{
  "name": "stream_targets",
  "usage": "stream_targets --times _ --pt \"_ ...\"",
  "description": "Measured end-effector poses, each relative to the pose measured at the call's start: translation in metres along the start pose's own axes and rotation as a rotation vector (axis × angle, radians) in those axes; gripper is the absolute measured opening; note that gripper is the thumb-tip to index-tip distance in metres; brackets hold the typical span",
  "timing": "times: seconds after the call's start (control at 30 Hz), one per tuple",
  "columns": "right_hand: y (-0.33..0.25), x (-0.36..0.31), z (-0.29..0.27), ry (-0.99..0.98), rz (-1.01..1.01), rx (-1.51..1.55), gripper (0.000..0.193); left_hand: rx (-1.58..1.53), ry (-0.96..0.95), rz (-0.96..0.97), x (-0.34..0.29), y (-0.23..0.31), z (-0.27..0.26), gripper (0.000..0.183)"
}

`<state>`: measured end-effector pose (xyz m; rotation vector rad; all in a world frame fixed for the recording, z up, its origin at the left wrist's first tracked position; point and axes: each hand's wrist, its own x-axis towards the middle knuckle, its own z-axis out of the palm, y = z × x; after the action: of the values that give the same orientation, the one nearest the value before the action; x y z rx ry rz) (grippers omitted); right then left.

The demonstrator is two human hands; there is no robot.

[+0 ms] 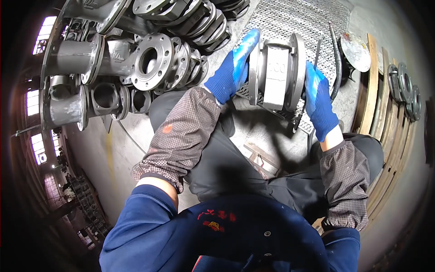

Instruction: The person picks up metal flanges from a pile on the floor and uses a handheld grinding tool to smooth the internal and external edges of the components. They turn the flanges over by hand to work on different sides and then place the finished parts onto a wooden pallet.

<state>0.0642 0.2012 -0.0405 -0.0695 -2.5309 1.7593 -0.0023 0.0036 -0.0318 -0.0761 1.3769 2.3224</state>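
Note:
A grey cast-metal valve body point(275, 75) with a round flange at each end is held upright between my two gloved hands, in front of my knees. A pale panel with raised marks faces up on its middle. My left hand point(233, 68), in a blue coated glove, grips the left flange with its fingers stretched along the outer face. Against the right flange presses my right hand point(316, 88), gloved alike, its fingers partly hidden behind the flange rim. A thin dark rod point(317, 52) stands beside the right fingertips.
Stacked grey flanged castings point(152, 61) crowd the left and far left. Beyond the valve body lies a patterned metal plate point(299, 18). A black hose point(336, 68) curves beside a round pale-topped container point(355, 51). At right, a wooden pallet point(385, 118) carries several loose flanges point(404, 86).

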Motion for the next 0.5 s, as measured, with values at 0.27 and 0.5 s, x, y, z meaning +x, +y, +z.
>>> stream_targets --times 0.27,0.5 --pt "-0.014 -0.007 0.001 0.044 0.317 0.296 0.033 0.597 -0.279 -0.003 -0.051 0.015 -0.014 0.066" --pt "0.014 -0.016 0.004 0.052 0.338 0.493 0.034 0.491 -0.255 0.036 -0.055 0.013 -0.048 0.05"
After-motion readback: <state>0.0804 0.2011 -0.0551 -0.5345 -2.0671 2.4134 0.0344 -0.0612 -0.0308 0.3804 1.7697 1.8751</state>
